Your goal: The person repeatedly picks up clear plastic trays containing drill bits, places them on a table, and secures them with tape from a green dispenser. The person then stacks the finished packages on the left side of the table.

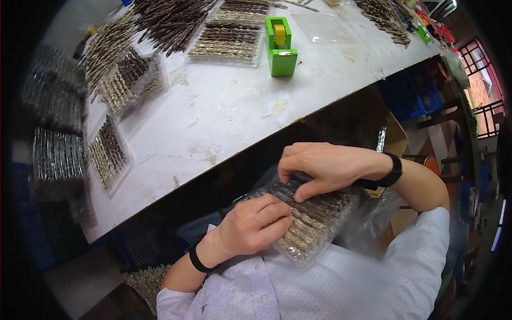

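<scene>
On my lap rests a clear plastic tray (305,255), tilted, with rows of twisted sticks in it. Light gold sticks (306,229) fill the side closest to me, and dark brown sticks (330,205) lie beyond them. My left hand (248,224) is closed at the tray's left edge, its fingers curled over the ends of the sticks. From the right my right hand (330,166) reaches across the tray. Its thumb and forefinger are bent down onto the dark sticks, with a gap between their tips; the other fingertips are hidden.
A white table (229,109) stands ahead, its edge running diagonally past my hands. On it are a green tape dispenser (281,58), a filled tray (226,42), loose dark sticks (170,21) and an empty clear lid (322,26). Stacked trays (58,154) stand at left.
</scene>
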A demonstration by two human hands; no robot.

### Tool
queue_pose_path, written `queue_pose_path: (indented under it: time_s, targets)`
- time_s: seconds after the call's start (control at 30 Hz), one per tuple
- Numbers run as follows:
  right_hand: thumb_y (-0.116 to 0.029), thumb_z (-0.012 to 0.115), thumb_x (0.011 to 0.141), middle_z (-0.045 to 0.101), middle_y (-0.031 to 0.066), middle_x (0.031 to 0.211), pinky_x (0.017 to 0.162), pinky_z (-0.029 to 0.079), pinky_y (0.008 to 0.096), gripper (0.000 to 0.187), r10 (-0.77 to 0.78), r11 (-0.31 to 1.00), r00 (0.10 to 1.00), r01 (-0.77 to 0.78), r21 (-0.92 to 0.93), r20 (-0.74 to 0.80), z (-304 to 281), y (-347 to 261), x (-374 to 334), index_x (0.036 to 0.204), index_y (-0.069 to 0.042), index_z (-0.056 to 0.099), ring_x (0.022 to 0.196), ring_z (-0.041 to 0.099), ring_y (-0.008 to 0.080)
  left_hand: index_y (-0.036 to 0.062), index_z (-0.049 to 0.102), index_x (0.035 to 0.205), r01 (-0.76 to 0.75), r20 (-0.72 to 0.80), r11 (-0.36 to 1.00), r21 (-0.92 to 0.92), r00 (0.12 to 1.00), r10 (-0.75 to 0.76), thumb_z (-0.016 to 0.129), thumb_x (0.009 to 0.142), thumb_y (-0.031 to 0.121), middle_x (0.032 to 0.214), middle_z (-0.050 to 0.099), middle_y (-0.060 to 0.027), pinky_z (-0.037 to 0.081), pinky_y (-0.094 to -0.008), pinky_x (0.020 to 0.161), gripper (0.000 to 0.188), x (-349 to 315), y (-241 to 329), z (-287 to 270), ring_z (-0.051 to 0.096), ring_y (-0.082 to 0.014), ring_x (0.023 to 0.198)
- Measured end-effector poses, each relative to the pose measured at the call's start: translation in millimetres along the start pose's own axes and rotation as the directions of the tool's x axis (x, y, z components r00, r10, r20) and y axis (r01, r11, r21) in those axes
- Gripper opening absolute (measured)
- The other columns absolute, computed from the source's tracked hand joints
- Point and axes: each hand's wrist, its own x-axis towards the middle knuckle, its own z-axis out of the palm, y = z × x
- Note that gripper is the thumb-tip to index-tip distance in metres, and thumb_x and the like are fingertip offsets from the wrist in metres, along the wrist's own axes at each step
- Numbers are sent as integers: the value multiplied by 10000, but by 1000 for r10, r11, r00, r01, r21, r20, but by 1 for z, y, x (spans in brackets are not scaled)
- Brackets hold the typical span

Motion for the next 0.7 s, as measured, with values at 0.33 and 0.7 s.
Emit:
queue_pose_path:
  time_s: [0.33, 0.7]
  targets:
    - [-327, 776, 690, 562, 161, 963, 788, 459, 405, 497, -56, 997, 998, 57, 46, -20, 2, 3, 17, 1017, -17, 566, 937, 552, 320, 4, 621, 781, -196, 33, 961, 193, 981, 193, 632, 580, 104, 896, 584, -79, 520, -286, 624, 225, -8, 7, -6, 581, -209, 736]
    - [-223, 740, 792, 556, 68, 834, 695, 461, 316, 333, 49, 974, 987, -14, 226, -151, -11, -8, 71, 973, -16, 553, 774, 542, 169, -39, 620, 849, -36, -156, 987, 154, 986, 61, 657, 594, 59, 955, 576, -123, 521, -299, 614, 275, -27, 24, -35, 603, -239, 724]
